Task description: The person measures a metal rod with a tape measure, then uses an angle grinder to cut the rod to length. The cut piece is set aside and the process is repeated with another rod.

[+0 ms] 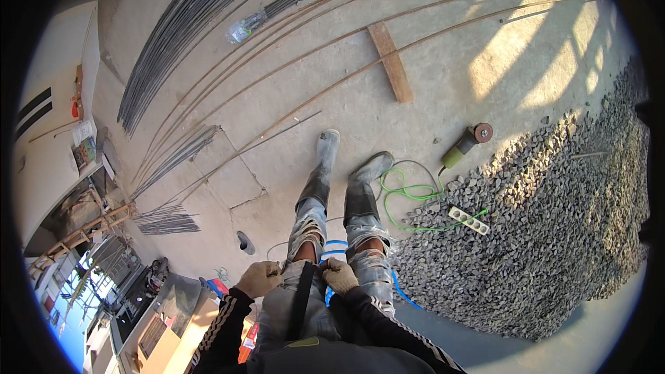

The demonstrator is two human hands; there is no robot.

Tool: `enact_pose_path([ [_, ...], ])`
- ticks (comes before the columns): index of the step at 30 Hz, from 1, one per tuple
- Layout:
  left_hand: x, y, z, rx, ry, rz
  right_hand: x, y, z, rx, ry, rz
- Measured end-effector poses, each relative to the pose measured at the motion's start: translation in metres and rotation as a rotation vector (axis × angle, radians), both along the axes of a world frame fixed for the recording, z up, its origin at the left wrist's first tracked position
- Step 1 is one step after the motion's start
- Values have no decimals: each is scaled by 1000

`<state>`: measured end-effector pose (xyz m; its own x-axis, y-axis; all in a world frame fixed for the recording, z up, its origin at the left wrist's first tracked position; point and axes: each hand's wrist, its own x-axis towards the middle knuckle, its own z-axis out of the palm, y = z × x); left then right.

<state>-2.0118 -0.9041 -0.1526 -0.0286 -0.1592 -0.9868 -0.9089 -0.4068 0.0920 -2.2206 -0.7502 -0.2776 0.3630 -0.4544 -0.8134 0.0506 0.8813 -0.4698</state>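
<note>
Both my hands wear pale knitted work gloves and hover in front of my thighs. My left hand (260,279) has its fingers curled closed beside my left leg; whatever may be in them is hidden. Curled closed as well, my right hand (340,276) is over my right thigh, close to the upper end of a black strap (301,301) that hangs from my waist. I cannot tell whether it grips the strap. Below are my grey rubber boots (323,159), standing on the concrete floor.
An angle grinder (465,147) lies ahead right, with a green cable (396,197) and white power strip (469,220) beside a gravel heap (512,263). Long steel rods (173,48) cross ahead; one passes over a wooden plank (391,62). A plastic bottle (242,29) covers rod ends.
</note>
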Motion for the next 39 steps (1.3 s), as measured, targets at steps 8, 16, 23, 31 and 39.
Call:
enact_pose_path([
  [8, 23, -4, 14, -95, 151, -63, -8, -15, 42, -73, -18, 104],
  [16, 31, -23, -50, -375, 345, -216, -24, -38, 38, -138, 568, -256],
  [23, -22, 35, -104, -112, 364, -242, -29, 39, 15, 579, 613, -548],
  [31, 32, 41, -106, 173, 503, -203, 12, 43, 22, 456, 636, -270],
  [39, 35, 29, -92, 132, 480, -143, 11, 51, 83, 573, 536, -270],
])
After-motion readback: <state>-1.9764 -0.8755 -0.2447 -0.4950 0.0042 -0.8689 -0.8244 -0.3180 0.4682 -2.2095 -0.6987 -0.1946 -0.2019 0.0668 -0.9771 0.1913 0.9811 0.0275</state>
